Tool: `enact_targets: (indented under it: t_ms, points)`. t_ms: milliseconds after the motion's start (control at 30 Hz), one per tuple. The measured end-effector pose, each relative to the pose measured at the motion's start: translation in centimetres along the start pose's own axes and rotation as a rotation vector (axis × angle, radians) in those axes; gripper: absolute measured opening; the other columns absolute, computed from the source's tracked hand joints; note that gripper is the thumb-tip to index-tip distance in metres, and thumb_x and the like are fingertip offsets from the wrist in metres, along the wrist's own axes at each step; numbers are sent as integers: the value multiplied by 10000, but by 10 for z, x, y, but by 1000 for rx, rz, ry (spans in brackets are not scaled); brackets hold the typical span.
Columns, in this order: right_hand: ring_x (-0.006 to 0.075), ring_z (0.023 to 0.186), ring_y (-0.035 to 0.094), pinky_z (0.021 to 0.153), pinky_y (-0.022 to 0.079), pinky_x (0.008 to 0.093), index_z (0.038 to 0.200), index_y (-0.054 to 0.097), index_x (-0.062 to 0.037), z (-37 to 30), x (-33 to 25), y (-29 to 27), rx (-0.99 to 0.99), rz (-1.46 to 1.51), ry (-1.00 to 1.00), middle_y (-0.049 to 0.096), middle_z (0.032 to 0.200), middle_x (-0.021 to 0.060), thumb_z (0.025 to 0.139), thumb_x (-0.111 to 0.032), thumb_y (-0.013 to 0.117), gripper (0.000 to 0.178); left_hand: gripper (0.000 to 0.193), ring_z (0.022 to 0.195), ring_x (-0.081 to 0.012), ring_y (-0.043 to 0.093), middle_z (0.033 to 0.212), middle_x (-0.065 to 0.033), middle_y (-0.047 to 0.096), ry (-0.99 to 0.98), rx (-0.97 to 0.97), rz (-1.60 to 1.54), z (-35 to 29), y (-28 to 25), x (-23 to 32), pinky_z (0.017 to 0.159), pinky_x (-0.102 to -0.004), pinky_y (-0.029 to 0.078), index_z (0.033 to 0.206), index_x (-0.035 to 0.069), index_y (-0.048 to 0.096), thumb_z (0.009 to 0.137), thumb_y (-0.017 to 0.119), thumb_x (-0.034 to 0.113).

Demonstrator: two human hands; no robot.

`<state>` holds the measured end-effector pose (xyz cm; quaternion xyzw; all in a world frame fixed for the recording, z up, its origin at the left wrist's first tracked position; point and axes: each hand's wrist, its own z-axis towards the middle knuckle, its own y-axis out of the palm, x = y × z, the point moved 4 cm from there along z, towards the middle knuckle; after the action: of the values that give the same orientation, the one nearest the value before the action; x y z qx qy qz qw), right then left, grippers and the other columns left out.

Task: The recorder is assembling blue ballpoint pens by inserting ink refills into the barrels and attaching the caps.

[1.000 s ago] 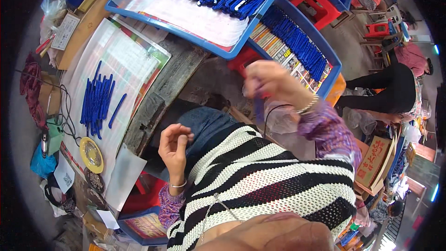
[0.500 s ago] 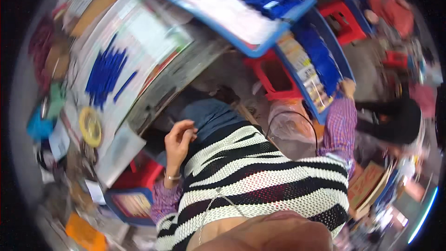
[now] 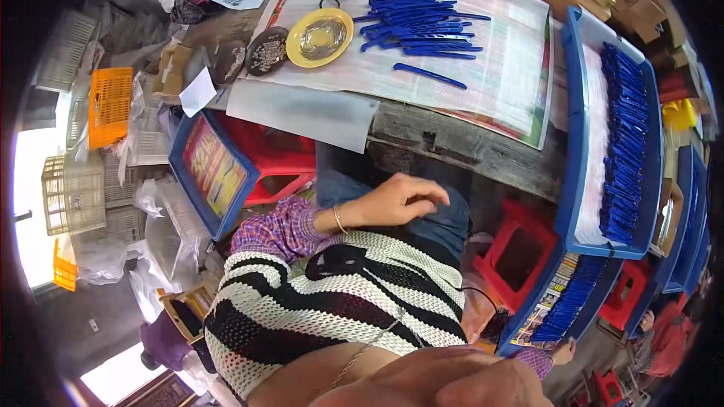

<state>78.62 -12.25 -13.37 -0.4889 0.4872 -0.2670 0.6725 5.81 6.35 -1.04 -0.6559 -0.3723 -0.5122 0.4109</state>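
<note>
My left hand (image 3: 403, 200) hovers over my lap near the table's front edge, empty, with its fingers loosely bent. At the lower right, my right hand (image 3: 563, 350) is at the near end of a low blue tray (image 3: 507, 338), its fingers curled at the rim and partly hidden. Slender blue pieces (image 3: 569, 301) lie along one side of that tray, over printed paper. On the paper-covered table (image 3: 520, 38), a pile of slender, slightly bent blue pieces (image 3: 426, 26) lies with one single blue piece (image 3: 430, 75) apart from it.
A yellow dish (image 3: 343, 21) of fine metal parts stands beside a dark dish (image 3: 268, 53). Another blue tray (image 3: 577, 211), full of blue pieces, sits at the table's right end. Red stools (image 3: 520, 218) stand below, and another blue tray (image 3: 226, 218) leans at left.
My view has swung left, so the table now spans the top and the trays appear at right. My right hand stays at the low tray; my left hand stays over my lap.
</note>
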Motion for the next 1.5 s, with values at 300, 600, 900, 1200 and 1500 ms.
enact_targets:
  t_ms: [300,600,900,1200,1500]
  points:
    - [123,797,592,682,480,231,1099,598,25,-212,-352,-107,-103,632,-570,639,976,88,921,-144,518,258,193,716,-101,592,818,-62,643,101,228,74,24,-75,25,639,-224,469,976,14,633,800,562,-22]
    - [221,948,621,772,493,280,1068,614,-20,-435,-573,0,-798,522,-1624,626,1078,114,793,46,582,285,155,722,-179,622,801,-86,646,187,311,172,-27,-99,8,651,-263,470,920,16,644,779,584,-9]
    - [318,896,572,756,465,372,987,623,-44,-485,-643,93,-560,400,-1780,596,999,114,735,5,593,259,143,705,-193,626,790,-88,647,155,439,111,-50,-130,-10,659,-268,473,904,30,648,775,592,2]
    - [322,1049,532,908,416,381,1034,608,-42,-477,-640,107,-476,328,-1844,587,1106,146,780,-18,582,257,129,734,-224,616,838,-85,644,263,442,64,-54,-141,-21,649,-309,462,914,54,647,800,588,59]
    - [274,822,575,717,452,349,923,602,-18,-498,-641,95,-610,345,-1872,592,923,111,787,-7,568,141,151,765,-145,639,845,-58,666,108,853,333,-119,-212,-30,688,-267,492,946,32,639,811,573,29]
